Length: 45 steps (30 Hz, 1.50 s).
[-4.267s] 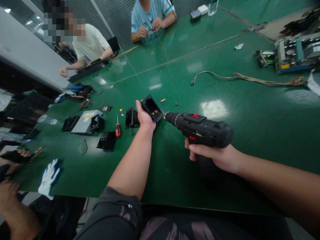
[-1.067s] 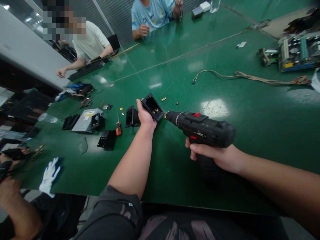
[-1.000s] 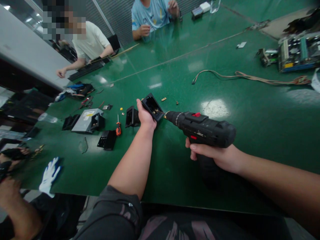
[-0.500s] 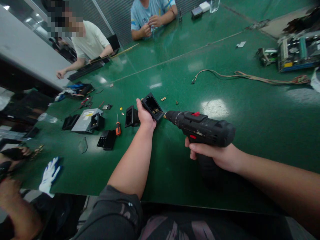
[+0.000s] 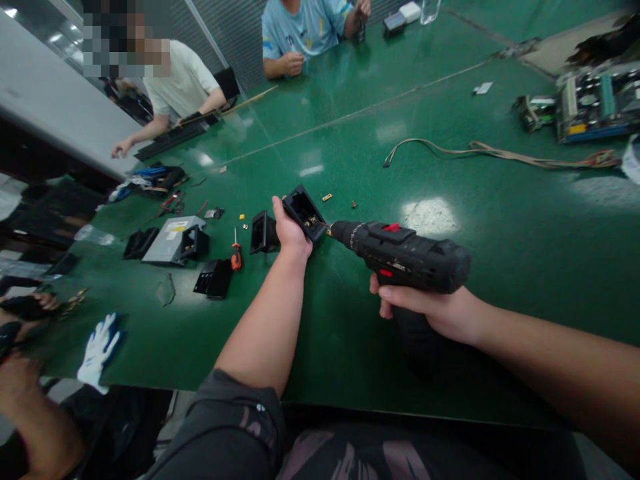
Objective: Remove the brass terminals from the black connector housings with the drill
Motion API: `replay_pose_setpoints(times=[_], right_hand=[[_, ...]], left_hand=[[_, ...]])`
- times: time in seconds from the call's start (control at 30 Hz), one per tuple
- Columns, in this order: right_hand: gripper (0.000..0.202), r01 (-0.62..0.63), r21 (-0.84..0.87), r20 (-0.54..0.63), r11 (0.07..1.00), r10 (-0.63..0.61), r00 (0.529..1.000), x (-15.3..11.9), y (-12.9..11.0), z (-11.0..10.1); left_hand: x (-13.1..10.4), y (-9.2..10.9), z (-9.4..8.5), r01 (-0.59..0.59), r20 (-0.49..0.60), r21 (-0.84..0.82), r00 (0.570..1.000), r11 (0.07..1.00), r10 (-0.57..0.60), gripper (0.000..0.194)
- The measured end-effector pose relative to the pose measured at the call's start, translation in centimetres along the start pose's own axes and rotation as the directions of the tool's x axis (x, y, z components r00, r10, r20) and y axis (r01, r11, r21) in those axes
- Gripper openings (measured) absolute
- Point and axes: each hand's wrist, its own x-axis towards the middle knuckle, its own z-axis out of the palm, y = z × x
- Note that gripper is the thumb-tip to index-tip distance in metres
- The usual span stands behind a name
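The right hand point(image 5: 440, 307) grips a black power drill point(image 5: 410, 257) just right of the black housing point(image 5: 304, 212); its long barrel lies nearly level, chuck aimed left and slightly away, toward the housing. Apart from it, the left hand point(image 5: 291, 237) is wrapped around that tilted housing, whose cavity holds small brass-coloured pieces point(image 5: 311, 221). Whether the bit touches them I cannot tell. Left of the housing sit a second black housing point(image 5: 260, 233), an orange screwdriver point(image 5: 236, 258) and a black case point(image 5: 216, 280), contents unclear.
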Motion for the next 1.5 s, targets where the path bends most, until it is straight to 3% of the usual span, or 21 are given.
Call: replay_pose_setpoints(times=[0.87,1.07,1.5], right_hand=[[0.042,0.006,0.007,-0.005,1.000,-0.006,1.000,0.06,0.00,-0.07],[0.042,0.004,0.048,-0.011,0.999,-0.003,1.000,0.02,0.25,0.07],[0.044,-0.024,0.025,-0.019,0.999,0.024,1.000,0.12,0.15,-0.11]], left_hand=[[-0.02,0.05,-0.04,0.009,0.009,-0.008,1.000,1.000,-0.009,0.077],[-0.09,0.19,0.06,0.021,-0.031,0.003,0.999,1.000,-0.021,0.075],[0.47,-0.22,-0.43,0.011,0.005,-0.002,1.000,1.000,-0.011,0.079]])
